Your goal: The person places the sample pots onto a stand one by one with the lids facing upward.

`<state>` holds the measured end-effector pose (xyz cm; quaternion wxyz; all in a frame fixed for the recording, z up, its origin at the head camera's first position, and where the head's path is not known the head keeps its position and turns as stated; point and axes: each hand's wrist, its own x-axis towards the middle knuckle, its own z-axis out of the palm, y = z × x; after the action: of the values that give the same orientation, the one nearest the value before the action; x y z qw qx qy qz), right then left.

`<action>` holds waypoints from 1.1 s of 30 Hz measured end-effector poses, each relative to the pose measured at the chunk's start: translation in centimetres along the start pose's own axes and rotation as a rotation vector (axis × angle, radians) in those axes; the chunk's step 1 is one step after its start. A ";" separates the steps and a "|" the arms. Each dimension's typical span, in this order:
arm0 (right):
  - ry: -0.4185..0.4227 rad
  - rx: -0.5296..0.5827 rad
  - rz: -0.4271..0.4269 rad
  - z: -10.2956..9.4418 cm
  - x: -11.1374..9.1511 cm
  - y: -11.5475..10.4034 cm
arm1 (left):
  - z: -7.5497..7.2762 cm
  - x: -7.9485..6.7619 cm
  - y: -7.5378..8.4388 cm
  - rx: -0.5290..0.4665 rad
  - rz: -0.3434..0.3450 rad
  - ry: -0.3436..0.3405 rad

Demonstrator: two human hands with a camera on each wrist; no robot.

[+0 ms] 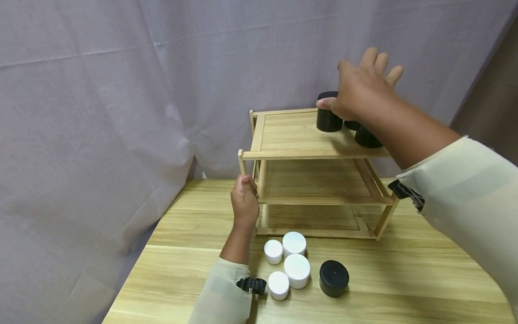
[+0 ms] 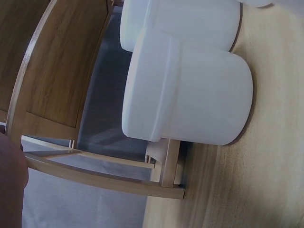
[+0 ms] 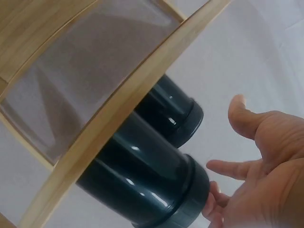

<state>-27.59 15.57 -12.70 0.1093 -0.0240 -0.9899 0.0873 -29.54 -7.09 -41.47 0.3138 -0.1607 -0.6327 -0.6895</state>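
Observation:
A three-tier wooden shelf rack stands on the table, and my left hand grips its front left upright. In the left wrist view only a bit of that hand shows, beside the rack's frame. Black lidded jars sit on the top tier, partly covered by my right hand and forearm. Above them is my right hand, fingers spread. In the right wrist view, the fingers of this hand are extended close to the lid of a black jar; whether they touch it I cannot tell.
Several white lidded jars cluster on the table before the rack, near my left forearm. One low black jar stands to their right. A grey curtain hangs behind and to the left. The wooden tabletop extends on both sides.

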 end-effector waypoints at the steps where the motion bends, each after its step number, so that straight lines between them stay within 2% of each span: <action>1: 0.024 0.012 -0.009 0.1 -0.3 0.0 | 0.0 0.0 0.0 0.000 0.000 -0.003; 8: 0.195 0.079 -0.089 1.5 -2.3 -0.6 | -0.1 0.1 -0.1 0.009 0.004 0.003; 12: 0.251 0.080 -0.135 2.1 -3.1 -1.0 | -0.2 0.3 -0.1 0.003 0.002 0.008; 15: 0.324 0.078 -0.200 2.7 -3.7 -1.1 | -0.2 0.2 -0.2 0.000 -0.014 0.000; 18: 0.445 0.106 -0.320 3.5 -4.6 -1.2 | -0.2 0.1 -0.2 0.008 -0.025 -0.002; 22: 0.631 0.200 -0.549 5.0 -5.7 -1.3 | -0.4 0.1 0.0 0.013 -0.012 0.003; 25: 0.729 0.249 -0.706 6.2 -6.5 -1.3 | -0.6 0.1 0.1 0.007 -0.002 -0.005; 28: 0.767 0.261 -0.799 7.1 -7.3 -1.2 | -0.6 0.1 0.1 -0.002 0.003 -0.016; 33: 0.756 0.252 -0.906 8.1 -8.0 -0.7 | -0.6 0.1 0.0 -0.009 0.010 -0.006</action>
<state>-21.56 12.97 -22.01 0.4818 0.3839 -0.7762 0.1343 -29.50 -7.67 -41.46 0.3147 -0.1670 -0.6297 -0.6903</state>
